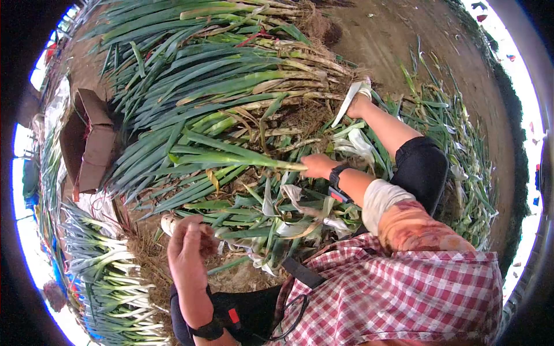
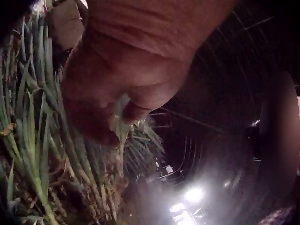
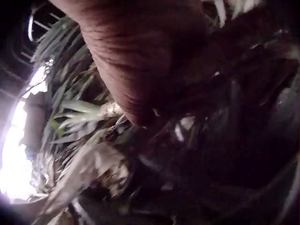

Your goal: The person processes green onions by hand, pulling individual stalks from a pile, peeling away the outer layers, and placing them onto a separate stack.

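Note:
In the head view my right hand (image 1: 319,165) grips a long green onion (image 1: 242,158) at its pale lower end, its green leaves pointing left. The right wrist view shows my right hand (image 3: 136,61) from close up, with dark shadow over what lies under it. My left hand (image 1: 189,248) hangs raised at the lower left, fingers loosely bent. Beside its fingertips shows a pale rounded thing (image 1: 169,224). In the left wrist view plants show through the gap between thumb and fingers of my left hand (image 2: 126,70), above green onion stalks (image 2: 42,154).
Uncleaned green onions (image 1: 219,75) lie in a big heap ahead, roots to the right. A cardboard box (image 1: 86,141) stands left. White-stemmed onions (image 1: 115,282) lie lower left. Stripped leaves (image 1: 461,155) cover the ground at right, and peelings (image 1: 288,219) lie before my body.

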`<state>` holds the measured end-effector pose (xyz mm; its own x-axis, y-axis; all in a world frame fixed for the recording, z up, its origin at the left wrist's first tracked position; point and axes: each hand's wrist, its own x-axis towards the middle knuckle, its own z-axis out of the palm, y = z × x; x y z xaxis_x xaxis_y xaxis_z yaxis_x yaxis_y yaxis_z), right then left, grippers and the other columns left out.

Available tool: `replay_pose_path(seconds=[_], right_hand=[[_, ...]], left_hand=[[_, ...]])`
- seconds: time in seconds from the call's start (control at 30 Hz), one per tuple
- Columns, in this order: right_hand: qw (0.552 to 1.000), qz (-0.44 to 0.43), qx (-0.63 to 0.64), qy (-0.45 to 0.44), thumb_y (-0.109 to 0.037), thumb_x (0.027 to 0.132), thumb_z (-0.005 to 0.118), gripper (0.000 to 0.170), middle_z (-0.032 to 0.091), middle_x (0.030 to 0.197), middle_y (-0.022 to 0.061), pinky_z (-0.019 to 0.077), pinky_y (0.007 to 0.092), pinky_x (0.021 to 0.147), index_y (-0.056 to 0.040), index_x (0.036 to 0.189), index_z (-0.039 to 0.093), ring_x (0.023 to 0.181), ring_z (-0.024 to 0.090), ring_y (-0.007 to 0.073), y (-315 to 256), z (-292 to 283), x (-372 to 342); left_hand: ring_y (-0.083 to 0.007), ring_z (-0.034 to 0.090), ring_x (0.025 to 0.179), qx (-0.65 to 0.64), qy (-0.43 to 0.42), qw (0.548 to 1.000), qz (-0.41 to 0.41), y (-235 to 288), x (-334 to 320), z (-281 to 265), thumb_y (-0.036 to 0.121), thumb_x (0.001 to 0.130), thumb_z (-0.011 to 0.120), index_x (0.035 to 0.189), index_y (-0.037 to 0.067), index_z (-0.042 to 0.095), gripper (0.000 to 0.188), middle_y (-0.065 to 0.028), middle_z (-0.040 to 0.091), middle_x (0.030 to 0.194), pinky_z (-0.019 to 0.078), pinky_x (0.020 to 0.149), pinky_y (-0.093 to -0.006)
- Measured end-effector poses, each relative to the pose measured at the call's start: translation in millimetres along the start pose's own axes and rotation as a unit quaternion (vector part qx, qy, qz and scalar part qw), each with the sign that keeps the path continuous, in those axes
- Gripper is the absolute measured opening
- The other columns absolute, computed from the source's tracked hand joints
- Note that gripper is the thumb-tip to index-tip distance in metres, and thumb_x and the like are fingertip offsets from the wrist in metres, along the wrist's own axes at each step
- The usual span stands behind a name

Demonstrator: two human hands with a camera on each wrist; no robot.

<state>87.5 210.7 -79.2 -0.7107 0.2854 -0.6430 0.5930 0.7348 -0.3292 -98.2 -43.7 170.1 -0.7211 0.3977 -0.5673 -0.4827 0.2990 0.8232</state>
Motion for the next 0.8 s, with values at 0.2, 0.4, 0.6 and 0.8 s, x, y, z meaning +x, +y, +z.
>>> replay_pose_path(seconds=[0.2, 0.4, 0.6, 0.8], right_hand=[[0.980, -0.145, 0.125, 0.061, -0.029, 0.073, 0.055, 0.029, 0.056, 0.073, 0.0181, 0.0428, 0.0462, 0.065, -0.0020, 0.082, 0.052, 0.073, 0.055, 0.0359, -62, -41, -80], [0.949, -0.172, 0.090, 0.248, -0.019, 0.073, 0.058, 0.025, 0.051, 0.079, 0.0150, 0.0436, 0.0423, 0.061, -0.0029, 0.089, 0.048, 0.071, 0.053, 0.0344, -111, -60, -149], [0.916, -0.165, 0.153, 0.331, -0.014, 0.075, 0.055, 0.038, 0.051, 0.081, 0.0178, 0.0451, 0.0420, 0.060, -0.0050, 0.109, 0.043, 0.072, 0.054, 0.0343, -140, -70, -177], [0.927, -0.141, 0.259, 0.231, -0.020, 0.078, 0.052, 0.044, 0.056, 0.075, 0.0221, 0.0434, 0.0465, 0.053, -0.0045, 0.117, 0.038, 0.060, 0.056, 0.0378, -134, -51, -164]], left_hand=[[-0.0149, 0.058, 0.066, 0.144, -0.085, 0.984, -0.067, -56, 16, 27, 0.026, 0.085, 0.050, 0.105, -0.004, 0.049, 0.037, -0.0108, 0.057, 0.088, 0.0447, 0.052, -0.0231], [-0.0185, 0.052, 0.082, 0.146, 0.032, 0.977, 0.151, -70, 11, 90, 0.027, 0.083, 0.054, 0.106, -0.006, 0.044, 0.042, -0.0165, 0.056, 0.092, 0.0414, 0.072, -0.0296], [-0.0168, 0.052, 0.071, 0.111, 0.164, 0.944, 0.263, -14, 37, 99, 0.026, 0.086, 0.048, 0.097, -0.007, 0.051, 0.035, -0.0132, 0.058, 0.085, 0.0408, 0.064, -0.0265], [-0.0132, 0.044, 0.062, -0.082, 0.198, 0.935, 0.281, -46, 100, 96, 0.031, 0.088, 0.044, 0.091, -0.007, 0.054, 0.039, -0.0043, 0.052, 0.069, 0.0373, 0.056, -0.0280]])
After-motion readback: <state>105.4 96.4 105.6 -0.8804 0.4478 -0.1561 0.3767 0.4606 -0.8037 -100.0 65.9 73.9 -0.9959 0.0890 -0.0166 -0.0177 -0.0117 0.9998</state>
